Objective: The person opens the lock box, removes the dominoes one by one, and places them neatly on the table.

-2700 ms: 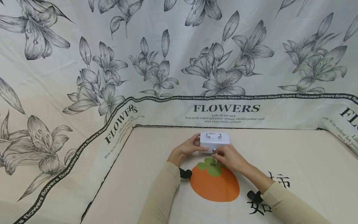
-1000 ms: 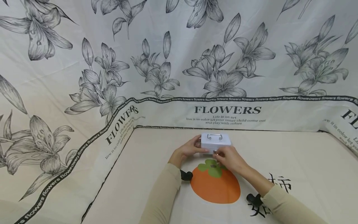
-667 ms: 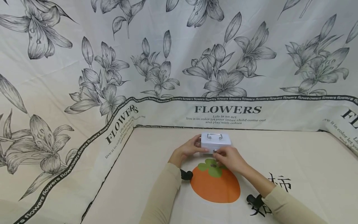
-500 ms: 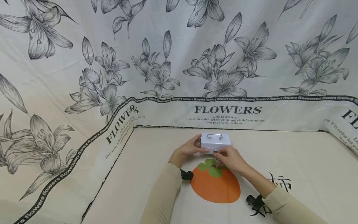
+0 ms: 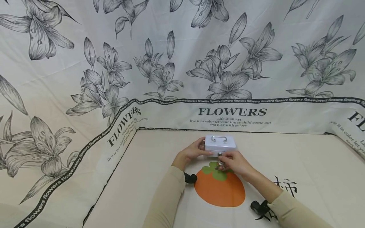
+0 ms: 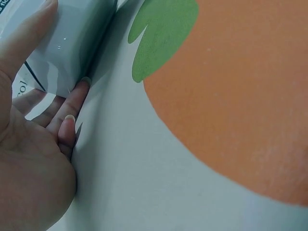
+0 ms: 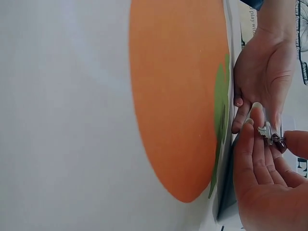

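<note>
A metal key (image 7: 264, 130) was held right by the lock (image 5: 219, 154) of a white box (image 5: 219, 145).
The white box was set on the cloth (image 5: 288, 150), beyond the printed orange fruit (image 5: 220, 193); its left side was gripped by the left hand (image 5: 191, 152), and the key was pinched by the right hand (image 5: 236, 162). The step was judged to be working the lock, though whether a key was inserted could not be told. Next, a steadied box and a straight-held key seemed called for.
</note>
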Action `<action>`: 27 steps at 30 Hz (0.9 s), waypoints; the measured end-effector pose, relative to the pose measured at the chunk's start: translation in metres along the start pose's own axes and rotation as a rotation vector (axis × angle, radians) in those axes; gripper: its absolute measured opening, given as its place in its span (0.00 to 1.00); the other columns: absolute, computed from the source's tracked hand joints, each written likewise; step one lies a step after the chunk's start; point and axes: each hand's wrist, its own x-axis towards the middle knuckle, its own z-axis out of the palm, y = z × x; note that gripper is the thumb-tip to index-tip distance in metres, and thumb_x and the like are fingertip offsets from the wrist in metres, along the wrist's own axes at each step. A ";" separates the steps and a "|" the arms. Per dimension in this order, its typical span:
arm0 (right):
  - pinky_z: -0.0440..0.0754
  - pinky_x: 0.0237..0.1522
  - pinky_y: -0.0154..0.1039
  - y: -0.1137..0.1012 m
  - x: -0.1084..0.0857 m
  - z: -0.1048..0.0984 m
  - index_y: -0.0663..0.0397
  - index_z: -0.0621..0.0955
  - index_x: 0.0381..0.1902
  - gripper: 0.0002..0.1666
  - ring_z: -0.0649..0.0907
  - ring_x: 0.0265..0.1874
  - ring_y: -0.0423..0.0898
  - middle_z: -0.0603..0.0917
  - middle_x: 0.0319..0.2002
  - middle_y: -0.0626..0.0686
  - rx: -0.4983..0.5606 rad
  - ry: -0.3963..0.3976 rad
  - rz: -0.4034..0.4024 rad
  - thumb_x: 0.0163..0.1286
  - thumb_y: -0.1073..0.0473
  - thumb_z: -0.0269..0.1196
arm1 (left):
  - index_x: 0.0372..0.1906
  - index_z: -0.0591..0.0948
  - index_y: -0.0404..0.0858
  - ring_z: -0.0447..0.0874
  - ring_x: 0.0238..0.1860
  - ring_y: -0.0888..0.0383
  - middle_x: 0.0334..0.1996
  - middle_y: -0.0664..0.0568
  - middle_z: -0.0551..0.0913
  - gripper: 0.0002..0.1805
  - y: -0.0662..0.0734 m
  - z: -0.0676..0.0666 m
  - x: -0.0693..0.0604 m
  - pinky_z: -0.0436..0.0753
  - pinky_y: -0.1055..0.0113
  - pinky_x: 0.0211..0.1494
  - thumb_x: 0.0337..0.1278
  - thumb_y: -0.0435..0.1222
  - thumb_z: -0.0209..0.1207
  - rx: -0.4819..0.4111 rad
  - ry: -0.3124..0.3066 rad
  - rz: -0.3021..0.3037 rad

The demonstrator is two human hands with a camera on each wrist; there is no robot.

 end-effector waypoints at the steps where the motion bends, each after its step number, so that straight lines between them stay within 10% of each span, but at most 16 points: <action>1: 0.87 0.43 0.48 0.000 0.000 0.000 0.79 0.79 0.50 0.19 0.88 0.34 0.49 0.87 0.37 0.63 0.011 0.003 0.011 0.79 0.62 0.56 | 0.80 0.61 0.47 0.75 0.67 0.52 0.67 0.47 0.78 0.51 0.000 0.000 0.000 0.61 0.50 0.76 0.53 0.34 0.75 0.002 0.001 0.000; 27: 0.84 0.51 0.40 0.004 -0.001 0.001 0.80 0.67 0.62 0.23 0.87 0.44 0.49 0.84 0.49 0.63 0.446 -0.041 0.218 0.84 0.61 0.46 | 0.80 0.60 0.46 0.74 0.69 0.49 0.69 0.45 0.75 0.51 -0.001 0.002 -0.001 0.59 0.49 0.77 0.54 0.33 0.75 0.006 0.012 0.001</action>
